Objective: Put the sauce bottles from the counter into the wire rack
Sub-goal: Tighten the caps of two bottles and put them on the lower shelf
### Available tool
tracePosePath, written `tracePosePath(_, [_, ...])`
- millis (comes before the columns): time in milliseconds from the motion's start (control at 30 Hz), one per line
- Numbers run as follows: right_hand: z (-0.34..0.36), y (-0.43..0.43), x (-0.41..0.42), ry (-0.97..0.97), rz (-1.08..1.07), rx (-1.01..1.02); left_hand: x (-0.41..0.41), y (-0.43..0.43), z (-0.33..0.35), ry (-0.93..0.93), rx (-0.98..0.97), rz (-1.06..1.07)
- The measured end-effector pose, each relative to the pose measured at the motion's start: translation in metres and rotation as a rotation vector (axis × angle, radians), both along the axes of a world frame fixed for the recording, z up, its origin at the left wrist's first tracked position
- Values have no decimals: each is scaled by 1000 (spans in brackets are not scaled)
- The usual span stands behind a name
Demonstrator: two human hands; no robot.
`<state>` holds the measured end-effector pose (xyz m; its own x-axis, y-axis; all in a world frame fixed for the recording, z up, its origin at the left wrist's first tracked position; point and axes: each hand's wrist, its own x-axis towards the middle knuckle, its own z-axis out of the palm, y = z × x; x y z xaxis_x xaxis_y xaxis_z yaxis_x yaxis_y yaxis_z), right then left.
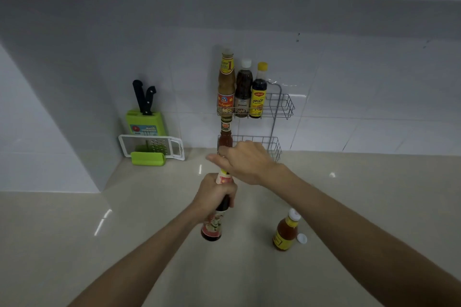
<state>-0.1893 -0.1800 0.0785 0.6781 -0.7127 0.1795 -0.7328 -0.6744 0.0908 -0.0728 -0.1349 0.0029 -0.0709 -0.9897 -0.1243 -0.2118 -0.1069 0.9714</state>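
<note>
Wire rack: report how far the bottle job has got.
Done: three bottles stand in the wire rack's top shelf, a red one in the lower. In hand: left hand grips a dark bottle, right hand at its top. Left: the orange bottle on the counter.

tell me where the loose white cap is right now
In the head view, the loose white cap lies on the counter at lower right, just right of the yellow-labelled sauce bottle.

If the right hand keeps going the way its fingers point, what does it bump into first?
Probably the top of the dark sauce bottle held by the left hand; the right hand is already there, though depth is unclear.
</note>
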Motion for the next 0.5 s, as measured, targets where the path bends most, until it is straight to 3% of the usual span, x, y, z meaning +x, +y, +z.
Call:
tracePosePath(67, [7, 1, -16, -11, 157, -39, 15, 0, 10, 93, 41, -301])
tracePosePath(133, [7, 0, -23, 20, 239, -95, 21, 1, 17, 69, 46, -418])
tracePosePath(233, [3, 1, -14, -132, 42, -75, 11, 2, 18, 15, -6, -165])
tracePosePath(333, [-8, 7, 1, -77, -234, -56, -2, 0, 12, -300, -33, 215])
tracePosePath(400, [-15, 7, 7, -54, -388, 71, -7, 3, 9, -554, -51, 320])
tracePosePath(500, [-18, -2, 9, -252, -484, 302, -8, 6, 11, -604, -66, 338])
